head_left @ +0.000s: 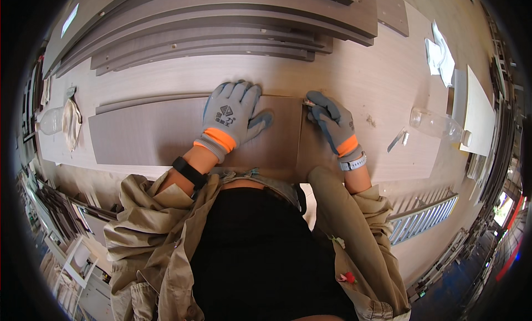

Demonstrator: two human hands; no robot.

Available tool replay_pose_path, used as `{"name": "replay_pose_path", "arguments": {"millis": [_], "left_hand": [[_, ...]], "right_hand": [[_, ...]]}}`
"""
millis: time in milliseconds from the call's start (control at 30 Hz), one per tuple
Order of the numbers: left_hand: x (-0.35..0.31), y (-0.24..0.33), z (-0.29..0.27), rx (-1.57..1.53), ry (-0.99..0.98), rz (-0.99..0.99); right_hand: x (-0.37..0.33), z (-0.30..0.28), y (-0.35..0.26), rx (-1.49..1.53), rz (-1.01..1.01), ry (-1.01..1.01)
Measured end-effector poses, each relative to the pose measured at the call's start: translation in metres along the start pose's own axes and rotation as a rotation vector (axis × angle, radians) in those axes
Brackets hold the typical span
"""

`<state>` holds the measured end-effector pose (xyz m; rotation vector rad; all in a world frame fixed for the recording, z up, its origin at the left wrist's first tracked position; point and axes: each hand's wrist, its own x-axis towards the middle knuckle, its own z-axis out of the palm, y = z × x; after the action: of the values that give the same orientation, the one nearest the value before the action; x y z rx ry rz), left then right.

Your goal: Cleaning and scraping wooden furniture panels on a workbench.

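Note:
A flat grey-brown board (144, 135) lies in front of me on the pale work surface, with the edge of another board (149, 103) showing behind it. My left hand (230, 116), in a grey glove with an orange cuff, rests open on the board, thumb out and fingertips near its far edge. At the board's right end is my right hand (334, 121), gloved the same way, its fingers bent and closed together. A small light-coloured thing (308, 102) shows at those fingertips, beside the board's corner; its kind is too small to tell.
Long brown boards (221, 13) are stacked along the far side. To the right lie a clear plastic bottle (429, 121), a small blade-like tool (397, 139) and crumpled white paper (439, 54). Another clear bottle (51, 121) and a beige cloth (71, 124) are at the left.

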<state>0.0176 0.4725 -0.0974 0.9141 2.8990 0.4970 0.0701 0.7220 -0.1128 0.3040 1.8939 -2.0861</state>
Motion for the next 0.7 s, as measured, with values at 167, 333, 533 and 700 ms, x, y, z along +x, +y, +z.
{"name": "replay_pose_path", "arguments": {"millis": [167,333,533,700], "left_hand": [[-0.0004,-0.0004,0.0015,0.001,0.013,0.006],[-0.0008,-0.0007,0.0021,-0.003,0.013,0.008],[-0.0013,-0.0001,0.0008,0.012,0.009,-0.005],[-0.0015,-0.0007,0.0021,0.005,0.011,-0.005]], "right_hand": [[0.001,-0.002,-0.0014,-0.095,-0.031,-0.009],[0.0019,-0.0037,0.0023,-0.096,-0.03,-0.035],[-0.0021,0.0018,-0.0061,-0.202,-0.067,-0.043],[-0.0025,0.0009,-0.0044,-0.226,-0.057,-0.035]]}}
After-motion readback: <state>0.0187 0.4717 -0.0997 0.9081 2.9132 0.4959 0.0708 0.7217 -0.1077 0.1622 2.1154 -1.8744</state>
